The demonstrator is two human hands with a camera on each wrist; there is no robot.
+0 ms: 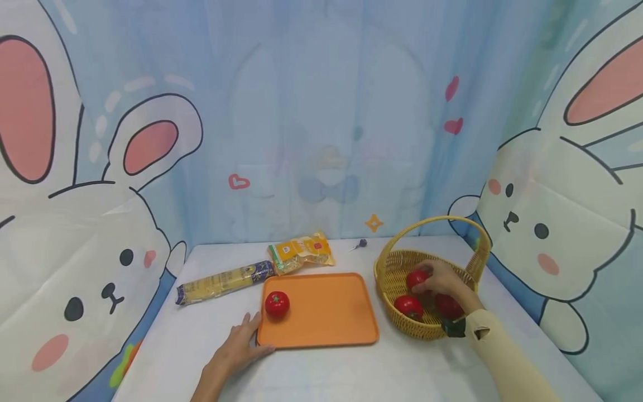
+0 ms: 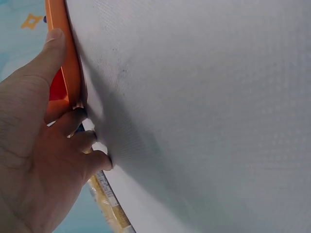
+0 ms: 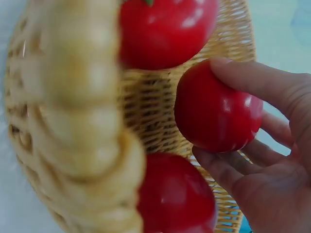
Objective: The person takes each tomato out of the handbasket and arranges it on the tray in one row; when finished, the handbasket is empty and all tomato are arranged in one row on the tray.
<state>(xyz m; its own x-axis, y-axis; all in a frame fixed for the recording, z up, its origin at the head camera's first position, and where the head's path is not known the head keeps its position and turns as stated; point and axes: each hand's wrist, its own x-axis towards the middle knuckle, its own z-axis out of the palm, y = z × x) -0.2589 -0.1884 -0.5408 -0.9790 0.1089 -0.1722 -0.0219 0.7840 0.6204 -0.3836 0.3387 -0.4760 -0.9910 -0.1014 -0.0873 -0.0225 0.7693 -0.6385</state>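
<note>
In the head view my right hand (image 1: 440, 278) reaches into a wicker basket (image 1: 397, 319). Thumb and fingers curl round a red tomato (image 3: 216, 109), seen up close in the right wrist view. Two more tomatoes lie in the basket, one at the front (image 1: 409, 307) and one (image 1: 449, 306) partly hidden under my right wrist. My left hand (image 1: 238, 347) rests at the near left corner of an orange tray (image 1: 326, 310). Its thumb lies along the tray's near edge, its fingers spread by the left side. A single tomato (image 1: 277, 305) sits on the tray's left part.
Behind the tray lies a yellow bag of dry food (image 1: 301, 253). A long pack that looks like noodles (image 1: 226, 283) lies to the left. Near the table's back edge is a small dark object (image 1: 361, 243). The basket's tall handle (image 1: 436, 221) arches above my right hand.
</note>
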